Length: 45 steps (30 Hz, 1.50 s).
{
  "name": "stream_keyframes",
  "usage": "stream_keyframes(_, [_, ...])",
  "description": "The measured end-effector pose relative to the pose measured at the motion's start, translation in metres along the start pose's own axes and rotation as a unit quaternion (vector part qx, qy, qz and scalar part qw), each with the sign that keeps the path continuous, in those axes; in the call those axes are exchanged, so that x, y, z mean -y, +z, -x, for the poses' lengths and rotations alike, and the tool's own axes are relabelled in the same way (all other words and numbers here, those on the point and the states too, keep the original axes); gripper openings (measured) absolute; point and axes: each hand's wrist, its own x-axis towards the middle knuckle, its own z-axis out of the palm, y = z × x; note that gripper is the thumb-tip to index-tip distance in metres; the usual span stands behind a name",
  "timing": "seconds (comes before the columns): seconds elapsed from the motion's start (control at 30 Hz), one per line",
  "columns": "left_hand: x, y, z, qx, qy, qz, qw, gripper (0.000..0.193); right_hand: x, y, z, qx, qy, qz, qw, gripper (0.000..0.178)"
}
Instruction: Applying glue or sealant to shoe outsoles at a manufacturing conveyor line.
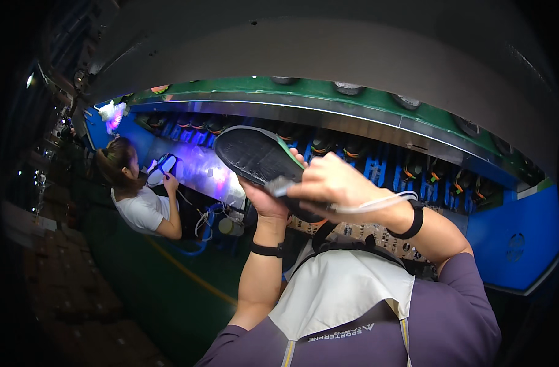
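Observation:
A shoe (249,153) is held in front of me with its dark, slightly shiny bottom face turned up. Green shows along its far side and orange near the end closest to me. My left hand (266,199) supports it from beneath, closed around its edge. In my right hand (334,182) is a small brush (279,186), its pale head at the shoe's bottom face; whether the bristles touch is too blurred to tell. A thin white tube (377,204) runs back from the brush along my right wrist. Part of the shoe is hidden behind my right hand.
Beyond my hands, several shoes hang in a blue rack (374,165) beneath a metal-edged green conveyor (304,87). At left a co-worker (141,199) handles another shoe (163,170) near a purple-lit metal surface (197,165). A blue panel (515,238) stands at right.

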Motion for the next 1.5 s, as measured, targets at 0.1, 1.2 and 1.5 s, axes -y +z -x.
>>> stream_keyframes(0.1, [-0.008,0.000,-0.002,0.020,-0.035,0.064,0.997,0.105,0.000,0.003,0.003,0.067,-0.062,-0.071,0.993,0.033])
stream_keyframes(1.2, [-0.059,0.062,-0.078,0.192,-0.151,-0.351,0.904,0.089,-0.002,-0.031,-0.003,0.138,-0.006,-0.042,0.990,0.034])
stream_keyframes(1.5, [-0.035,0.075,-0.097,0.102,-0.224,-0.513,0.822,0.071,-0.003,-0.036,-0.006,0.173,0.036,-0.054,0.983,0.041])
